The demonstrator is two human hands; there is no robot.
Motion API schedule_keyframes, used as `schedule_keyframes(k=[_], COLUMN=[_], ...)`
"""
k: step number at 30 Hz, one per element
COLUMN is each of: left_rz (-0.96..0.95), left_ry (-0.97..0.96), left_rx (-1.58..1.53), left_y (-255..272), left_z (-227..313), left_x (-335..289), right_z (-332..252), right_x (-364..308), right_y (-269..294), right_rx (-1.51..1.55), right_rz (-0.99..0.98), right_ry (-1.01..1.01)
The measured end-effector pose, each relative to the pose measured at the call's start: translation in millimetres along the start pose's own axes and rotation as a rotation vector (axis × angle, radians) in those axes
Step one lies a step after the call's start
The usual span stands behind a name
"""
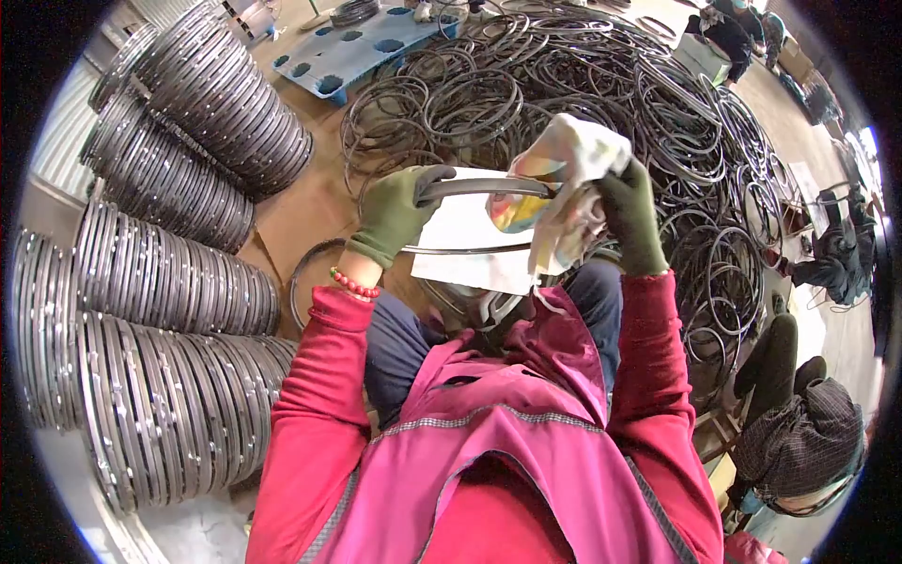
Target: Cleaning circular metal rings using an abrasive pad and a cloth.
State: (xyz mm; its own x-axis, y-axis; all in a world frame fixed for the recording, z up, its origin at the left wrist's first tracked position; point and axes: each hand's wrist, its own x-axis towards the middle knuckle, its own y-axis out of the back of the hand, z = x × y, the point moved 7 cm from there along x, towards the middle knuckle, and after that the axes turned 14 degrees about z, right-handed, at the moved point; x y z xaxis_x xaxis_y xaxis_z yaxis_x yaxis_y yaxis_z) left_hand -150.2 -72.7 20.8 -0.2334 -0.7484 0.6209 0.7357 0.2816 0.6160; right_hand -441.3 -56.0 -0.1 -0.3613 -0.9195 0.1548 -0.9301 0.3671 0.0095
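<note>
In my left hand, in an olive-green glove, the fingers are wrapped round a black hoop that looks like a wheel rim. The rim stands edge-up in front of my lap, its lower curve crossing a white sheet. My right hand, gloved alike, grips a crumpled white cloth with coloured patches. That cloth lies over the right part of the rim and hides it there. Behind the rim, the white sheet rests near my knees.
Tall stacks of black rims stand on the left. A big tangled heap of loose rims spreads ahead and to the right. Beyond lies a blue plastic pallet. Another person sits close on my right; more people are at the far right.
</note>
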Motion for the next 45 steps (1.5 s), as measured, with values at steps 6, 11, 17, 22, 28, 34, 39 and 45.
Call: schedule_keyframes(k=[6, 11, 17, 22, 28, 34, 39, 45], left_rz=[0.060, 0.062, -0.041, -0.179, -0.167, -0.071, -0.112, -0.104], left_ry=[0.045, 0.056, 0.077, 0.036, -0.025, 0.121, 0.087, 0.042], left_rx=[-0.046, -0.122, 0.023, 0.228, 0.120, -0.049, 0.119, 0.061], left_y=[10, 9, 7, 8, 25, 36, 31, 10], left_z=[-3, -19, -10, 24, 3, -39, -27, -12], left_x=[-5, -8, -1, 10, 5, -2, 0, 9], right_z=[-21, -31, -18, -43, -39, 106, 88, -32], right_x=[18, 1, -26, -54, -54, -6, -21, -42], right_y=[53, 8, -68, -131, -145, -64, -60, -126], right_rx=[0.272, -0.078, -0.644, -0.893, -0.794, -0.070, -0.264, -0.718], right_rz=[0.377, -0.064, -0.112, -0.237, -0.296, -0.266, -0.122, -0.189], right_ry=[0.160, 0.343, 0.441, 0.719, 0.712, 0.125, 0.287, 0.765])
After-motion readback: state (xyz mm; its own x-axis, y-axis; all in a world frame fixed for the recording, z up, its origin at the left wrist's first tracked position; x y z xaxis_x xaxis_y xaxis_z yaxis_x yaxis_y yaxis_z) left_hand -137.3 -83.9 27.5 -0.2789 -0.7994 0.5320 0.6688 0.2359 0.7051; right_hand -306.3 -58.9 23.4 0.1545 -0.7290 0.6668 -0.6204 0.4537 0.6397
